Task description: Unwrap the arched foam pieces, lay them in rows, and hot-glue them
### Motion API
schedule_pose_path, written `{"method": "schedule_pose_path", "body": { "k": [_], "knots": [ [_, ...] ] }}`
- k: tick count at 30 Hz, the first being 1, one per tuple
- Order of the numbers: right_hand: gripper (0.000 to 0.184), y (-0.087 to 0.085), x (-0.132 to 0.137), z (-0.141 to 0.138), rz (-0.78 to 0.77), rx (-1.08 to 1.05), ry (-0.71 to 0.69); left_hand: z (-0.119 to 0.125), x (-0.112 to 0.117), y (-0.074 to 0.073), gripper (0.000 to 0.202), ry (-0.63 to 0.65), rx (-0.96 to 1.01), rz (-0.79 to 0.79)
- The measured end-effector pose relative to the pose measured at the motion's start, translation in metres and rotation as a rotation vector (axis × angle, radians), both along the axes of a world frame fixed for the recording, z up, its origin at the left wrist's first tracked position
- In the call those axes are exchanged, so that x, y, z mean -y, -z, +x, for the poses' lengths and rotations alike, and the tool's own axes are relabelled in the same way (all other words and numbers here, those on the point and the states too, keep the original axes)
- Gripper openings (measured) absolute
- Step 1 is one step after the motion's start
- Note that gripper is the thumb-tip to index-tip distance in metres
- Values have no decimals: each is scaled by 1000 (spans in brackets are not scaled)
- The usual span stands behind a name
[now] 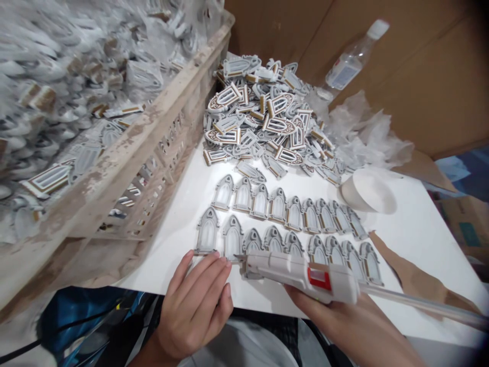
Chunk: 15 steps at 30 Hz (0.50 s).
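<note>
My right hand [340,321] is closed round a white hot glue gun [280,267] with a red patch on its side. A glue stick [424,302] runs out of its rear. The gun's nozzle points left, over the lower end of a small arched window piece [232,237]. My left hand [194,308] lies with fingers stretched out at the foot of another arched window piece [208,232]; its fingertips seem to touch that piece's lower edge. Several grey arched pieces lie in two rows, some partly hidden by the gun.
A pile of white and gold-brown window pieces [263,114] covers the back of the white table [179,214]. At left stands a plastic crate [164,127] full of bagged pieces. A paper cup [367,191], plastic bags [370,130], a bottle [353,61] and torn cardboard [412,275] lie at right.
</note>
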State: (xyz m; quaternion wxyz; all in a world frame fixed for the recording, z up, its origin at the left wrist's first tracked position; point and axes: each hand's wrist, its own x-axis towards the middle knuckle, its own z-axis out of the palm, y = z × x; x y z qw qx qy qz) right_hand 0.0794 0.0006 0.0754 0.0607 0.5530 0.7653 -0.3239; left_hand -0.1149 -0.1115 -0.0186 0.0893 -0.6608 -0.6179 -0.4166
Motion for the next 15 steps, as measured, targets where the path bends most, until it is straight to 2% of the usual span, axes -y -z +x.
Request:
{"method": "schedule_pose_path", "body": {
  "k": [6, 8, 12, 15],
  "knots": [
    [17, -4, 4, -6, 40, 11, 6, 0, 0, 0, 24, 4, -3, 1],
    [17, -4, 5, -6, 50, 8, -51, 0, 0, 0, 24, 1, -5, -1],
    [20, 3, 4, 0, 172, -28, -225, 0, 2, 1, 27, 6, -4, -9],
    [19, 5, 3, 3, 200, -31, -240, -1, 2, 2, 27, 9, -2, -8]
  ]
}}
